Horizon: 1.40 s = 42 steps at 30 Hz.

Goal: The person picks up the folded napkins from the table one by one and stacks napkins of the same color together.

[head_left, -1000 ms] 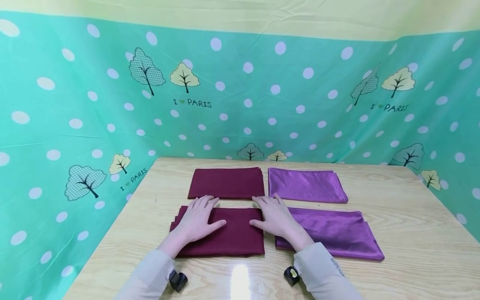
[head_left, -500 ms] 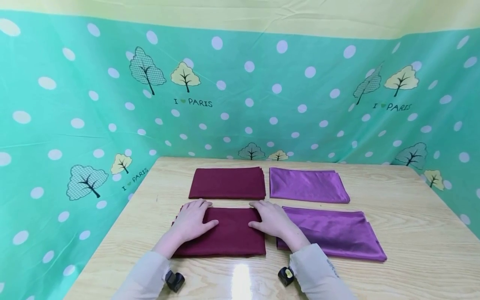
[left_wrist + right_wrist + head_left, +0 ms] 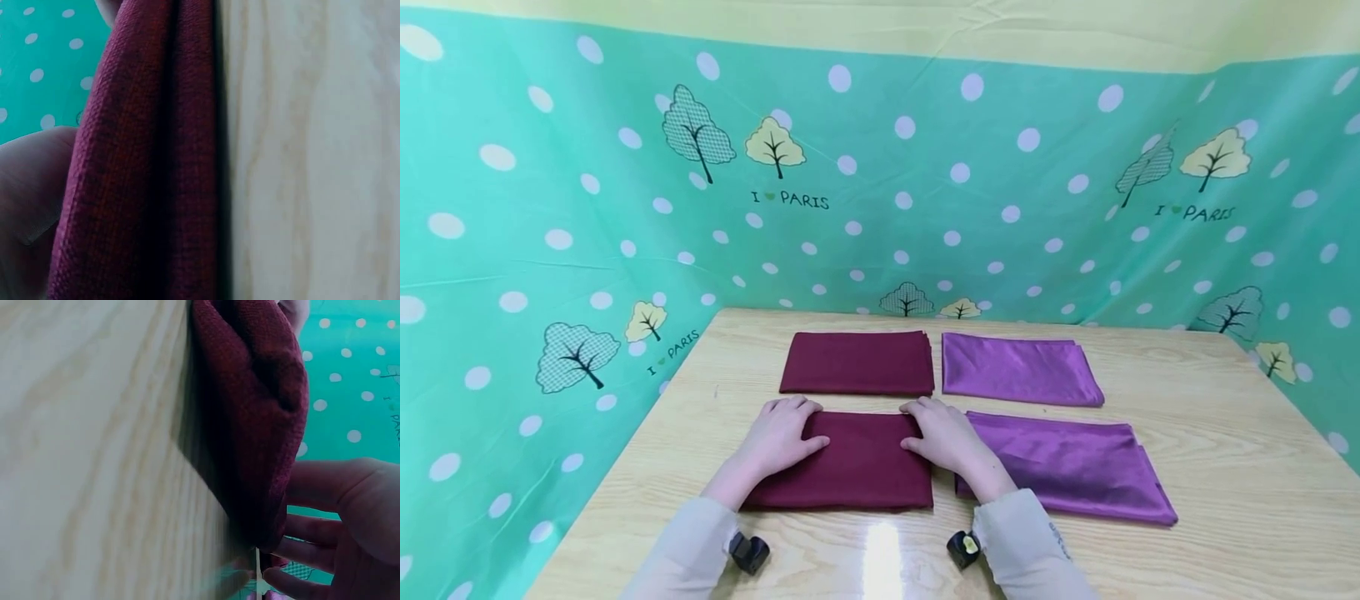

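Observation:
In the head view a folded maroon cloth [image 3: 865, 467] lies flat near the front of the table. My left hand [image 3: 775, 440] rests on its left end, fingers toward the far edge and thumb on top. On the opposite end, my right hand [image 3: 946, 437] touches the far right corner, with the thumb over the cloth. The left wrist view has the layered folds [image 3: 137, 156] of this cloth close up, with part of the left hand [image 3: 31, 194] behind. Seen from the right wrist, the fingers of the right hand [image 3: 356, 519] touch the cloth's edge [image 3: 262, 406].
Behind lies another folded maroon cloth [image 3: 857, 363]. A folded purple satin cloth [image 3: 1018, 368] is beside it, and another purple satin cloth [image 3: 1067, 467] lies right of the near maroon one. A green dotted curtain [image 3: 865, 167] hangs around the wooden table [image 3: 1240, 467].
Both hands have drawn slightly toward the near side over the maroon cloth, and the left hand has shifted left toward its end. The cloths keep their places; the head view has shifted slightly.

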Motion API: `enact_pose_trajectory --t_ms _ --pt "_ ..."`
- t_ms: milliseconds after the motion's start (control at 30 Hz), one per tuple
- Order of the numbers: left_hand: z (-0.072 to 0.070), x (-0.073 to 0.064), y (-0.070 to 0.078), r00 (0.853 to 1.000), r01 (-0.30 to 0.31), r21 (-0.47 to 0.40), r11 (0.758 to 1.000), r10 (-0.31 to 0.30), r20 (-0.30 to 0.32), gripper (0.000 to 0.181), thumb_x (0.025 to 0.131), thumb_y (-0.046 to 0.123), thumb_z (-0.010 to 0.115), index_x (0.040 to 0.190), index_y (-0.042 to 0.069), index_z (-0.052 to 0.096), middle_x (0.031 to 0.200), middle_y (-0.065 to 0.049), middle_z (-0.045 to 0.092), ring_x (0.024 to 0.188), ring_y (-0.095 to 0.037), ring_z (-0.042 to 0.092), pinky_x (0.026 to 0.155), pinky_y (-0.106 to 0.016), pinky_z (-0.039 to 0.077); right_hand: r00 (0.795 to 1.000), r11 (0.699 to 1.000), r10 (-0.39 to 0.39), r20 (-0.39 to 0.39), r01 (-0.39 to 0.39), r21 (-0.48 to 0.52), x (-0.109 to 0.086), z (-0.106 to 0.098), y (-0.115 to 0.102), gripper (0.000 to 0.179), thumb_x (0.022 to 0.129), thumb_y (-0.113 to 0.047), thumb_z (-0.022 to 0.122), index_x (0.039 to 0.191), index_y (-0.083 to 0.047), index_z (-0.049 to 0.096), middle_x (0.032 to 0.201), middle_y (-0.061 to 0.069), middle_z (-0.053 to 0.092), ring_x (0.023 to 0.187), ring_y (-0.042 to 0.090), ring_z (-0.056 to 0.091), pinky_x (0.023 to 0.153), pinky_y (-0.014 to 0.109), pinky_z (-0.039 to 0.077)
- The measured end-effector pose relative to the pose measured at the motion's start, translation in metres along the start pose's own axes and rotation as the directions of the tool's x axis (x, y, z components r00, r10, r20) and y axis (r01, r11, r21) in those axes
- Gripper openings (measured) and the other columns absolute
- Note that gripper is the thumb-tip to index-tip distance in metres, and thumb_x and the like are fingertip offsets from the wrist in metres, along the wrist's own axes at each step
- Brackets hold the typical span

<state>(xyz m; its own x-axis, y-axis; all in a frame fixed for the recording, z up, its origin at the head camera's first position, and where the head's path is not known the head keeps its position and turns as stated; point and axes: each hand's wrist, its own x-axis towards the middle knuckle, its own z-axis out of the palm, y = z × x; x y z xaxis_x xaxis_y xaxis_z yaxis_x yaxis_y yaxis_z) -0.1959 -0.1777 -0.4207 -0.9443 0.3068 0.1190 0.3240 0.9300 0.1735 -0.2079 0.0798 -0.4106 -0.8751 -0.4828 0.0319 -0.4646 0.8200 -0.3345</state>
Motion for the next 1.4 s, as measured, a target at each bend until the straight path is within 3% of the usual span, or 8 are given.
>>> enact_pose_trajectory --t_ms 400,867,1000,1233,1400 --pt "-0.004 0.006 -0.006 0.999 0.032 -0.06 0.998 -0.031 0.03 0.047 0.075 0.04 0.07 0.108 0.008 0.063 0.102 -0.007 0.058 0.1 -0.028 0.056 0.089 -0.05 0.037 1.0 0.999 0.001 -0.028 0.0 0.036 0.003 0.002 0.002 0.04 0.081 -0.021 0.068 0.117 -0.007 0.058 0.111 0.008 0.058 0.109 0.028 0.052 0.09 0.043 0.043" --pt "-0.01 0.005 -0.02 0.997 0.045 -0.198 0.979 -0.033 0.066 0.028 0.078 0.015 0.068 0.104 0.006 0.064 0.103 -0.01 0.06 0.104 -0.031 0.056 0.088 -0.053 0.037 0.999 0.998 0.003 -0.046 0.0 0.055 0.003 0.007 0.001 0.037 0.081 -0.016 0.067 0.115 -0.006 0.059 0.108 0.008 0.057 0.105 0.026 0.053 0.09 0.041 0.043" --pt "-0.012 0.005 -0.021 0.996 0.053 -0.192 0.98 -0.039 0.079 0.028 0.077 0.015 0.068 0.103 0.005 0.064 0.101 -0.008 0.06 0.101 -0.03 0.057 0.087 -0.053 0.037 0.999 0.997 -0.003 -0.039 0.006 0.071 0.004 0.008 0.003 0.036 0.081 -0.013 0.066 0.115 -0.004 0.058 0.108 0.009 0.057 0.106 0.027 0.053 0.091 0.041 0.043" --pt "-0.022 0.003 -0.025 0.985 0.069 -0.131 0.989 -0.047 0.166 0.034 0.076 0.014 0.069 0.108 0.003 0.062 0.108 -0.011 0.058 0.109 -0.031 0.051 0.096 -0.062 0.026 0.997 0.997 -0.039 -0.071 0.043 0.062 -0.001 0.003 0.003 0.034 0.08 -0.009 0.066 0.112 -0.001 0.059 0.106 0.012 0.058 0.105 0.03 0.054 0.089 0.043 0.043" --pt "-0.027 0.004 -0.026 0.98 0.085 -0.127 0.988 -0.06 0.192 0.034 0.076 0.014 0.07 0.107 0.003 0.062 0.107 -0.011 0.057 0.108 -0.031 0.052 0.097 -0.062 0.025 0.997 0.998 -0.013 -0.07 0.017 0.057 -0.001 0.002 0.004 0.036 0.08 -0.012 0.067 0.113 -0.002 0.059 0.108 0.011 0.058 0.105 0.03 0.054 0.088 0.045 0.043"
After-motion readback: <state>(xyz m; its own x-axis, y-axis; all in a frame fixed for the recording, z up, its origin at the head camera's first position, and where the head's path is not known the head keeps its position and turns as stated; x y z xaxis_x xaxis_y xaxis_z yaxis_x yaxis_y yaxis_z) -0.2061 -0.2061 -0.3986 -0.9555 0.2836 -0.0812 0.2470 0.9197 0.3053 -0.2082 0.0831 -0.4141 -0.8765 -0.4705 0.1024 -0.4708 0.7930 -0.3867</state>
